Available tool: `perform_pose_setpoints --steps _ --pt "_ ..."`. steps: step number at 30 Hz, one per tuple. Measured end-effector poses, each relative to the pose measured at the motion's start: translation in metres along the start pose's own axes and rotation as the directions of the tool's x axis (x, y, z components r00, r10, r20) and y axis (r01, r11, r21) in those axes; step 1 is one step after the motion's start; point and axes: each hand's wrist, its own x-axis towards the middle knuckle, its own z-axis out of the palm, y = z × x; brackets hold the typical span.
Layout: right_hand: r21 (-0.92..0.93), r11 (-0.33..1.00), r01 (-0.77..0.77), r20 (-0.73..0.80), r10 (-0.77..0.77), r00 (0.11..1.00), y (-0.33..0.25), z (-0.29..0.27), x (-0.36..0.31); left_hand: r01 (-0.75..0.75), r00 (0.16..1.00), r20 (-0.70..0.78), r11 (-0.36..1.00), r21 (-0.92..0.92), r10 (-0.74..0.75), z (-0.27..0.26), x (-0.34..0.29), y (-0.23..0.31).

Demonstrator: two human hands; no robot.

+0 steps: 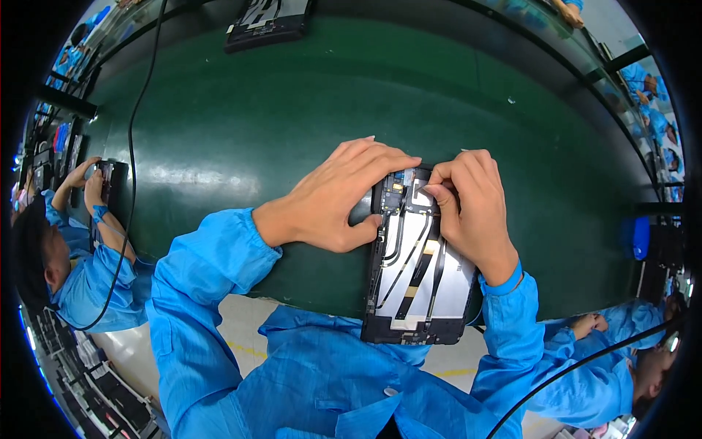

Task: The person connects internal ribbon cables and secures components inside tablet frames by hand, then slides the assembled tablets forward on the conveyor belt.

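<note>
An opened tablet (455,289) lies at the near edge of the green table, its lower end jutting past that edge. Its inside shows a silver panel, dark ribbon cables and a small circuit board near the top left. My left hand (333,196) holds the upper left of the tablet, thumb against the side and fingers over the top edge. At the upper right of the tablet my right hand (477,208) is closed in a pinch, fingertips over a small silvery plate (422,196). Whatever lies between those fingertips is hidden.
Another opened device (269,28) sits at the table's far side. A black cable (132,135) hangs on the left; another cable (585,361) crosses the lower right. To the left a co-worker (102,282) handles a dark device (111,183). Another person (589,391) sits at the right.
</note>
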Motion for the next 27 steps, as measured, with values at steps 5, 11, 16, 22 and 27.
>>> perform_pose_setpoints --steps 5,11,16,22,27 --pt "0.005 1.000 0.022 -0.037 -0.022 0.999 0.011 0.007 -0.004 0.012 1.000 0.012 1.000 0.006 -0.012 0.007 0.005 -0.005" --pt "-0.006 0.999 0.051 -0.039 -0.051 0.998 0.020 0.007 -0.004 0.008 1.000 0.029 1.000 0.020 -0.009 0.009 0.012 -0.009" --pt "-0.016 0.999 0.052 -0.037 -0.052 0.998 0.022 0.004 -0.007 0.034 0.998 0.053 0.999 0.000 -0.034 0.010 0.015 -0.008" --pt "-0.014 0.999 0.032 -0.011 -0.032 0.999 0.024 -0.006 -0.011 0.050 0.997 0.062 0.999 -0.013 -0.049 0.012 0.022 0.000" --pt "0.005 1.000 0.026 -0.013 -0.026 1.000 0.025 -0.006 -0.012 0.078 0.995 0.067 0.997 -0.011 -0.078 0.014 0.026 0.006"
